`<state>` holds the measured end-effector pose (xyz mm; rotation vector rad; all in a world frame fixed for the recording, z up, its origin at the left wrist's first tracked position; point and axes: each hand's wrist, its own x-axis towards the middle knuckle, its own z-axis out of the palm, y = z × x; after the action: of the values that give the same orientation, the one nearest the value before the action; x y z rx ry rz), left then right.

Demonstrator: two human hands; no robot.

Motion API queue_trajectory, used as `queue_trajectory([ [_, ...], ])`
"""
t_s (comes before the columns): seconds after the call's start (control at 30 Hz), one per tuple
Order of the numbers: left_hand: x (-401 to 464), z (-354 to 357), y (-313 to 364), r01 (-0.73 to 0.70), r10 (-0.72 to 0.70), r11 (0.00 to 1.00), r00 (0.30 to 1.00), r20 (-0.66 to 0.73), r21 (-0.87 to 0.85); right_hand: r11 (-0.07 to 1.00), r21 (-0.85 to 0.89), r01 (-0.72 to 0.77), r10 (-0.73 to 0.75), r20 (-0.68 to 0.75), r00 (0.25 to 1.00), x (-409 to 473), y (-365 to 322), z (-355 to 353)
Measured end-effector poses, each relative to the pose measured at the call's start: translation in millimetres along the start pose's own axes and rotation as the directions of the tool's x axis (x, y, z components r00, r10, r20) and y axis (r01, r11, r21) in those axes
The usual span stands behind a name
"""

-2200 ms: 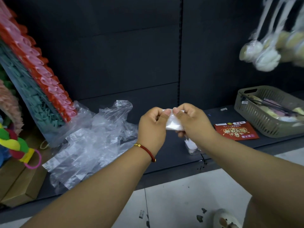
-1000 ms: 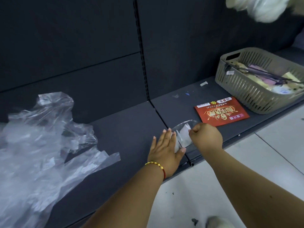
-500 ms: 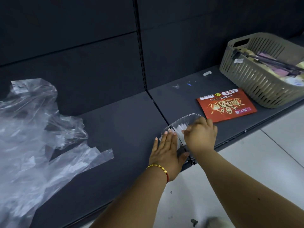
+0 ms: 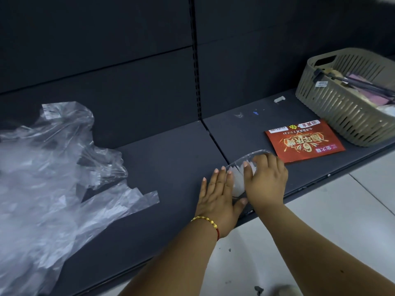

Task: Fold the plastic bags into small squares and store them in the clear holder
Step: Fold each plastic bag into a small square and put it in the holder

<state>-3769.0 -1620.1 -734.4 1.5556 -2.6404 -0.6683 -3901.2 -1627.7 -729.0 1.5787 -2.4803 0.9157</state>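
A clear holder (image 4: 254, 153) lies near the front edge of the dark shelf (image 4: 166, 163), with white folded bag squares (image 4: 238, 184) showing through it. My left hand (image 4: 218, 197) rests flat against the holder's left side, fingers straight and thumb at its near end. My right hand (image 4: 267, 182) lies over the holder's top and presses down on the folded squares inside; its fingertips are partly hidden. A heap of loose clear plastic bags (image 4: 53, 178) is spread over the left part of the shelf.
A red printed leaflet (image 4: 305, 142) lies just right of the holder. Behind it, at the right, stands a beige slatted basket (image 4: 342, 112) with items inside. Dark back panels rise behind the shelf. Pale tiled floor (image 4: 320, 221) runs below the shelf edge.
Both hands came down from folding a bag in the air to the holder. My left hand went flat against its side, and my right hand brought the folded square into it and spread over it.
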Motion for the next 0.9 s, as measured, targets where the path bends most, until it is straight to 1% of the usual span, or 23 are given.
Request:
queue_trajectory([
  [0.1, -24.7, -6.7, -32.5, 0.12, -0.118, 0.993, 0.991, -0.066, 0.016, 0.982, 0.106, 0.158, -0.154, -0.046, 0.987, -20.9, -25.9, 0.5],
  [0.17, -45.5, -13.2, -61.7, 0.224, -0.221, 0.975, 0.968, -0.117, 0.013, 0.942, 0.156, 0.298, -0.299, -0.017, 0.954, -42.5, -43.3, 7.5],
  [0.23, -67.6, -23.7, -91.6, 0.33, -0.327, 0.944, 0.933, -0.151, -0.01, 0.9, 0.191, 0.392, -0.412, 0.079, 0.908, -69.6, -59.5, 19.6],
  [0.3, -89.4, -34.4, -120.1, 0.413, -0.405, 0.911, 0.893, -0.199, -0.001, 0.887, 0.201, 0.415, -0.457, 0.252, 0.853, -95.3, -76.8, 31.7],
  [0.4, -118.7, -45.0, -157.8, 0.493, -0.468, 0.87, 0.819, -0.333, -0.011, 0.894, 0.171, 0.414, -0.438, 0.533, 0.724, -120.4, -113.5, 41.5],
  [0.47, -135.1, -48.1, -179.0, 0.536, -0.501, 0.844, 0.767, -0.401, -0.028, 0.883, 0.175, 0.436, -0.425, 0.693, 0.583, -132.2, -133.4, 48.8],
  [0.53, -148.1, -47.1, -200.2, 0.564, -0.509, 0.825, 0.712, -0.484, -0.038, 0.859, 0.158, 0.488, -0.408, 0.787, 0.463, -143.7, -149.7, 56.0],
  [0.6, -158.1, -46.7, -221.7, 0.595, -0.525, 0.8, 0.629, -0.573, -0.081, 0.832, 0.143, 0.536, -0.385, 0.844, 0.373, -154.8, -162.1, 64.1],
  [0.63, -161.2, -48.3, -231.7, 0.606, -0.535, 0.788, 0.591, -0.604, -0.106, 0.822, 0.129, 0.554, -0.367, 0.865, 0.342, -158.1, -165.9, 67.2],
  [0.7, -162.5, -56.1, -250.2, 0.623, -0.556, 0.769, 0.539, -0.633, -0.145, 0.814, 0.115, 0.569, -0.347, 0.882, 0.318, -160.8, -169.4, 72.0],
  [0.8, -151.2, -77.0, -264.8, 0.683, -0.625, 0.71, 0.497, -0.601, -0.173, 0.795, 0.098, 0.599, -0.344, 0.886, 0.312, -160.9, -167.3, 74.7],
  [0.83, -146.2, -84.5, -266.4, 0.721, -0.661, 0.674, 0.494, -0.564, -0.158, 0.792, 0.09, 0.604, -0.342, 0.885, 0.316, -161.6, -165.4, 76.6],
  [0.9, -139.1, -96.5, -269.7, 0.796, -0.707, 0.602, 0.496, -0.503, -0.062, 0.79, 0.076, 0.609, -0.332, 0.887, 0.32, -163.6, -164.7, 77.9],
])
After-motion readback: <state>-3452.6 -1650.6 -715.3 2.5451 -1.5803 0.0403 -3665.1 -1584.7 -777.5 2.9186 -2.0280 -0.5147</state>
